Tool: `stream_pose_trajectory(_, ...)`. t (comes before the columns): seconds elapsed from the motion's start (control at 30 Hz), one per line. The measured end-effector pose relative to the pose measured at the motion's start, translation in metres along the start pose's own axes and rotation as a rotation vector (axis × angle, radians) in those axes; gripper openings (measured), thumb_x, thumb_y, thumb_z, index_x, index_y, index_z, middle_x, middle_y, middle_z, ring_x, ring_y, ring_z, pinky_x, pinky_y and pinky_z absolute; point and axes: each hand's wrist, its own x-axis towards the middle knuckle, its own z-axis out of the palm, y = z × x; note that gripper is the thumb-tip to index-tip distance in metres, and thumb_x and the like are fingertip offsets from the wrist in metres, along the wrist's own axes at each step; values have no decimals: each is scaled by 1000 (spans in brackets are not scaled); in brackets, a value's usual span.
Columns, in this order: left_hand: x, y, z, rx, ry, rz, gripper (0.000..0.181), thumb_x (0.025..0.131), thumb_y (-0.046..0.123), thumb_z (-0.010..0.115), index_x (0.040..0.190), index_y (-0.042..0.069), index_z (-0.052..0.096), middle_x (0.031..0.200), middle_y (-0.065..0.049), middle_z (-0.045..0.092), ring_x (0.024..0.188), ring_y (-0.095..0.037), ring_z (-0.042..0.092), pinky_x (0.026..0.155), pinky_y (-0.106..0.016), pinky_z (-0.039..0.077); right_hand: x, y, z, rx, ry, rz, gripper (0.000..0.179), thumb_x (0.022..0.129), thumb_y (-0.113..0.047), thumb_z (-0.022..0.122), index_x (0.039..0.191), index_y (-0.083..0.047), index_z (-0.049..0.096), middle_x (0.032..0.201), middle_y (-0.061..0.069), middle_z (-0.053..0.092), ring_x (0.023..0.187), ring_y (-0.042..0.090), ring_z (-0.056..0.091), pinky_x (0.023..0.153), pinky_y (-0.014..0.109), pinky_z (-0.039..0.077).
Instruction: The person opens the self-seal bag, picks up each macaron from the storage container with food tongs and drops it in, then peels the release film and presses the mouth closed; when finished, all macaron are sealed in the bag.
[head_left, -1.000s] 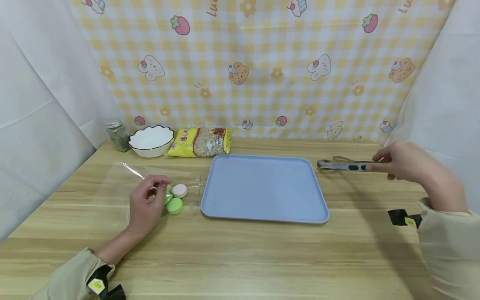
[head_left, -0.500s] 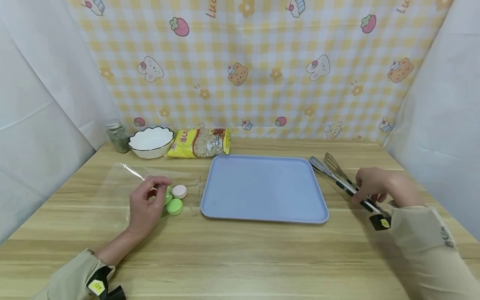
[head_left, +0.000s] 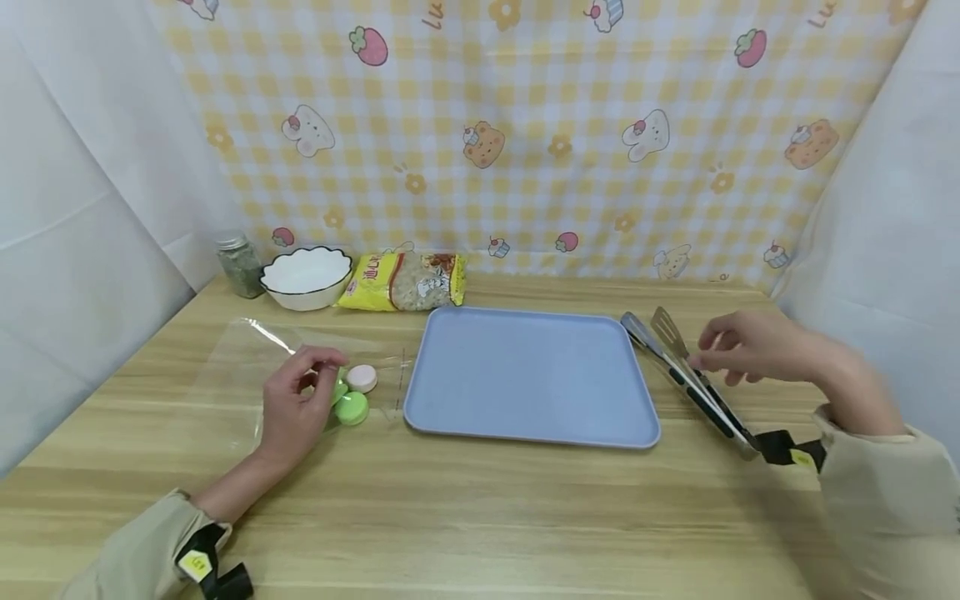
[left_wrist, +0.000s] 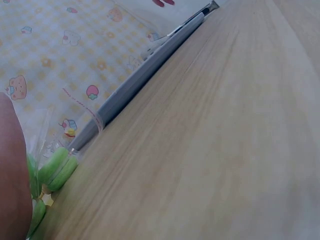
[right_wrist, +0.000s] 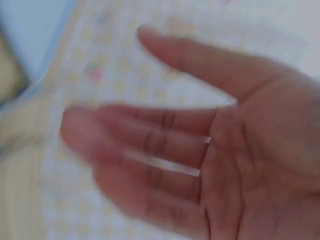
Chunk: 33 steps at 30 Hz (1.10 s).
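Observation:
My left hand (head_left: pixel 294 406) is at the clear plastic bag (head_left: pixel 232 375), its thumb and fingertips pinching the film. Beside those fingertips, in the bag, sit a pale pink macaron (head_left: pixel 362 378) and a green macaron (head_left: pixel 352 408); more green is partly hidden by the hand. Green macarons (left_wrist: pixel 59 169) also show behind plastic in the left wrist view. Metal tongs (head_left: pixel 686 375) with black grips lie at the right edge of the blue tray (head_left: pixel 532 375), jaws spread. Just over them hovers my right hand (head_left: pixel 765 346), fingers loose and holding nothing; the right wrist view is blurred.
Along the back left stand a jar of dried green herbs (head_left: pixel 240 267), a white scalloped bowl (head_left: pixel 306 283) and a yellow bag of food (head_left: pixel 405 282). A checked curtain (head_left: pixel 525 192) closes off the back, with white cloth at both sides.
My right hand brought the tongs down from the right, turned them to a diagonal on the table, let go and lifted away to the right. My left hand has stayed in place.

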Motion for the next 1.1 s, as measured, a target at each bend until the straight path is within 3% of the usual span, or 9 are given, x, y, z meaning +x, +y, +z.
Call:
stream_pose_trajectory(0.13, 0, 0, -1, 14, -11, -23, 24, 82, -18, 50, 86, -2, 66, 83, -10, 63, 68, -7, 51, 55, -14, 40, 4, -49, 11, -45, 54, -199, 38, 89, -36, 62, 107, -3, 63, 90, -1, 66, 71, 8, 61, 64, 30, 50)
stream_pose_trajectory(0.23, 0, -1, -2, 20, -11, -33, 22, 82, -17, 49, 86, -2, 66, 83, -11, 63, 69, -6, 51, 55, -14, 40, 20, -89, 28, -41, 93, -349, 31, 88, -32, 64, 105, -6, 65, 91, -3, 66, 76, 8, 61, 67, 29, 49)
stream_pose_trajectory(0.33, -2, -2, -2, 17, -7, -38, 23, 81, -18, 49, 85, -3, 66, 82, -14, 63, 70, -6, 52, 55, -14, 40, 42, -129, 47, -44, 85, -462, 25, 89, -26, 64, 105, -7, 65, 95, 0, 66, 80, 10, 63, 68, 26, 50)
stream_pose_trajectory(0.43, -3, -2, -2, 10, 4, -35, 24, 80, -19, 48, 86, -3, 66, 82, -14, 63, 70, -6, 53, 55, -14, 41, 64, -165, 65, -96, 17, -518, 26, 90, -23, 62, 109, -6, 65, 99, 2, 67, 87, 12, 63, 74, 26, 49)
stream_pose_trajectory(0.57, 1, 4, 2, -20, 27, -4, 24, 78, -22, 48, 84, -6, 65, 79, -16, 62, 69, -6, 52, 55, -13, 40, 92, -204, 85, -135, -86, -513, 33, 93, -25, 58, 119, -5, 61, 105, 3, 66, 96, 13, 61, 81, 26, 46)
stream_pose_trajectory(0.7, 6, 19, 4, -35, 30, 30, 21, 77, -23, 48, 81, -10, 63, 76, -19, 59, 66, -6, 51, 54, -13, 39, 115, -233, 102, -119, -113, -472, 39, 96, -25, 53, 129, -4, 53, 107, 4, 66, 93, 11, 60, 78, 23, 46)
stream_pose_trajectory(0.83, 9, 31, 4, -28, 23, 28, 20, 78, -23, 47, 81, -10, 63, 75, -19, 58, 66, -6, 50, 54, -13, 39, 134, -248, 117, -118, -112, -455, 21, 97, -19, 49, 103, -3, 63, 80, 2, 61, 66, 8, 55, 62, 21, 44)
stream_pose_trajectory(0.93, 8, 30, 3, -35, 28, 24, 21, 78, -23, 48, 81, -10, 63, 76, -19, 59, 67, -7, 51, 54, -13, 38, 144, -255, 127, -56, -139, -423, 27, 97, -17, 48, 73, -7, 55, 60, 1, 52, 48, 10, 48, 50, 21, 40)
stream_pose_trajectory(1.1, 5, 19, 2, -31, 38, 19, 21, 77, -23, 49, 81, -9, 64, 76, -16, 60, 66, -6, 51, 54, -13, 38, 151, -259, 138, 103, -134, -350, 39, 97, -19, 49, 59, -10, 50, 49, 3, 54, 39, 13, 51, 46, 22, 44)
